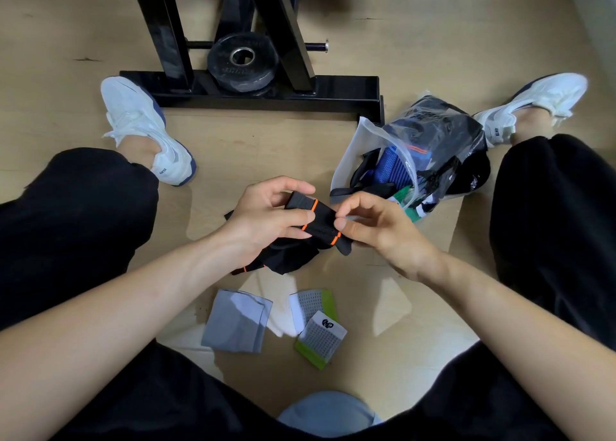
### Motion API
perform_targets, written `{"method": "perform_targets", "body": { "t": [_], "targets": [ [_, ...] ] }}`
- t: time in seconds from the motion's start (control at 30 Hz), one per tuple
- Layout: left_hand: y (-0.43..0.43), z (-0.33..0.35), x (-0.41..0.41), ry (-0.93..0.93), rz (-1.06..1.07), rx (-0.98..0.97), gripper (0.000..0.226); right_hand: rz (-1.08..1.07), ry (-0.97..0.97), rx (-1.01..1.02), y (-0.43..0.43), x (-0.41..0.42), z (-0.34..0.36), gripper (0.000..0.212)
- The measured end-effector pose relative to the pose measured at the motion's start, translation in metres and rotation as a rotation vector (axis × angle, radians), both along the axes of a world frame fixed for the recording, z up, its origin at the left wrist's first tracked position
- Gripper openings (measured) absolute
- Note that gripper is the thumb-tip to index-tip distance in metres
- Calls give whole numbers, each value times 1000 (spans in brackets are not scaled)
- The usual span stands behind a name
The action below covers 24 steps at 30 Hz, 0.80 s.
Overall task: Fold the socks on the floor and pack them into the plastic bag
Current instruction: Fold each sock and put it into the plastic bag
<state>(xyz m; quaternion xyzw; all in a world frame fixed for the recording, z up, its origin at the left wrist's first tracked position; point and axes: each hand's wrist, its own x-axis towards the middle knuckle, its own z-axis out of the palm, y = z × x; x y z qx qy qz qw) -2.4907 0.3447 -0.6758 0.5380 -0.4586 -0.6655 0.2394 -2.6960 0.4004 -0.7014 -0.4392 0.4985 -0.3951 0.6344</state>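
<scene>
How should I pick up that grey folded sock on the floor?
Probably pinch the grey sock by its left edge, through all layers, coming down from the left. It lies flat and folded, and the white-green socks sit close on its right.

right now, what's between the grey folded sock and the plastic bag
In the head view, the black orange-striped sock, held in the left hand and right hand, lies between them.

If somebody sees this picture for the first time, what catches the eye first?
The left hand and the right hand at the centre hold a black sock with orange stripes. Right of them lies the stuffed plastic bag. Nearer the person lie a grey sock and white-green socks.
</scene>
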Motion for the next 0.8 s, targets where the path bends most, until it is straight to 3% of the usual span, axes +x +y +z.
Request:
{"method": "perform_targets", "body": {
  "t": [0.17,0.23,0.3,0.4,0.5,0.63,0.8],
  "targets": [
    [-1,-2,-2,31,44,65,20,-87,-184,180,-2,-2,8,15],
    [-1,-5,-2,-72,-44,-95,14,-146,-224,237,-4,-1,11,15],
    [0,-6,1,-215,-195,-383,15,-177,-220,298,-4,-2,11,16],
    [0,-7,5,-370,-452,-787,37,-195,-220,349,-4,-4,13,15],
    [-1,-13,6,-467,-557,-1106,44,-185,-234,363,-4,-5,14,15],
    [-3,-18,6,-467,-512,-1262,31,-168,-255,358,-4,-4,14,13],
    [-3,-19,10,-508,-509,-1273,23,-193,-224,373,-4,-7,12,16]
  ]
}}
